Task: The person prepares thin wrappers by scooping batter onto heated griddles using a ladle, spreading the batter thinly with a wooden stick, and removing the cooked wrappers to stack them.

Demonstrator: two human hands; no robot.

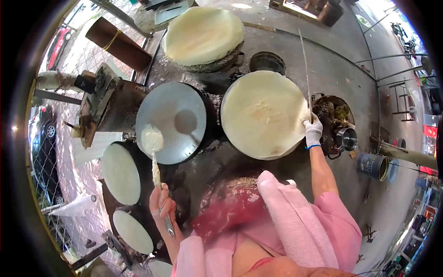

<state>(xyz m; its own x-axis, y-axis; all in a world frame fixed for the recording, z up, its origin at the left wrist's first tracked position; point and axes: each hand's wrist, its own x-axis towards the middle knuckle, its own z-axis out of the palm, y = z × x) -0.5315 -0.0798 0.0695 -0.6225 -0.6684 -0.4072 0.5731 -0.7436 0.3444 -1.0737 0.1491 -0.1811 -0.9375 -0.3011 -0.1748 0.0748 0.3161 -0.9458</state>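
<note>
White-coated ladle [153, 142] in the left hand [163, 204]

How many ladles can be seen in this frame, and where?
1: a batter-coated ladle, its handle in the left hand, its bowl over the lower left of the grey griddle. Others could be hidden from this view.

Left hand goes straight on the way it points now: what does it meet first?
Probably the grey round metal griddle, since the batter-coated long-handled ladle in the left hand points over it. Depth is unclear; the ladle might pass above.
</note>
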